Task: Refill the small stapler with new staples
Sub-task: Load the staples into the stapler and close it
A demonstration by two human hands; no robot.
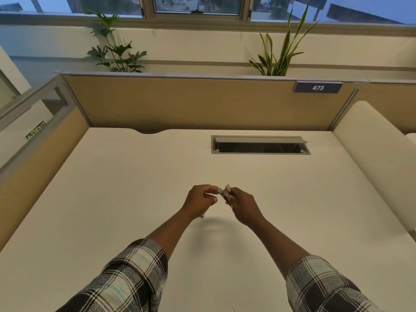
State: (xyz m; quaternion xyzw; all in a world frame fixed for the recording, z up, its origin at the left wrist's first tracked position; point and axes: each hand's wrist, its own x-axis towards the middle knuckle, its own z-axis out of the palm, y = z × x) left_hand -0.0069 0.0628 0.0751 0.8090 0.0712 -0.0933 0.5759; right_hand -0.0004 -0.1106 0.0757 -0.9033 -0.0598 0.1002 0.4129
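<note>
**Cream tabletop, small stapler held in mid-air: risks at the loading step**

Cream laminate tabletop (pixel 135 188), bare apart from a grey cable hatch (pixel 261 145) set into it well beyond the hands. Both hands meet above the middle of the surface, clear of it. The right hand (pixel 244 207) is closed around the stapler (pixel 226 194), whose pale top and metal front end project from the fist toward the left hand. The left hand (pixel 199 200) is curled, with thumb and forefinger pinched at the stapler's metal tip; whether they hold a strip of staples or part of the stapler itself is too small to tell. A small bluish object (pixel 202 215) shows just under the left wrist; it cannot be identified.

Likely faults, judged from this pose:
- Work done in the air: anything that slips would fall to the tabletop and could scatter or slide away.
- A staple strip is brittle; a tight pinch or a skewed entry into the channel could snap it.
- A strip seated crooked or upside down would jam the stapler.
- A sprung pusher or lid, if released suddenly, could nip the left fingertips.
</note>
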